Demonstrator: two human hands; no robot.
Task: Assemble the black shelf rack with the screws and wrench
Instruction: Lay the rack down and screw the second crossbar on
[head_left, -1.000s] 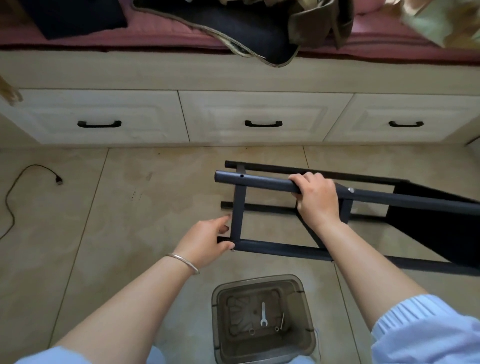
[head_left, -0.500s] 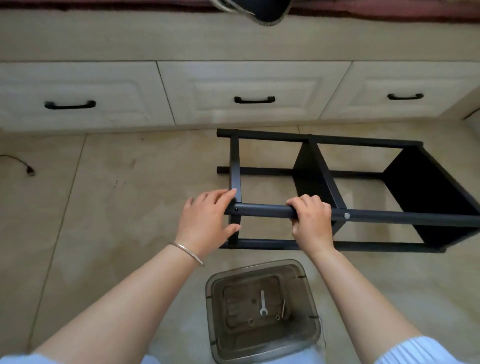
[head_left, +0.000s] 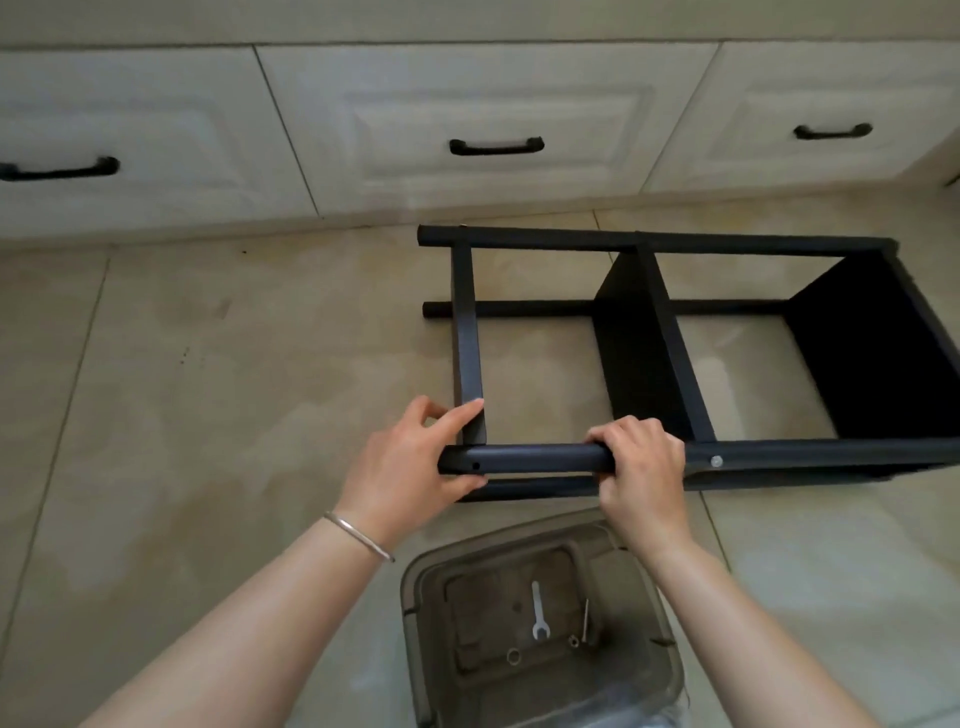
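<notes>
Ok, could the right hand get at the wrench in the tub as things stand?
Probably yes, once it lets go: the right hand grips the rack's near tube, and the wrench lies uncovered in the open tub just below it, nothing between.

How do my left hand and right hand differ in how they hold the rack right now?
The left hand grips the end of the near bar of the rack, index finger stretched along the cross piece; the right hand wraps that bar farther along, fingers curled over. The left wrist wears a bracelet; the right is bare. Both hold the same bar.
</notes>
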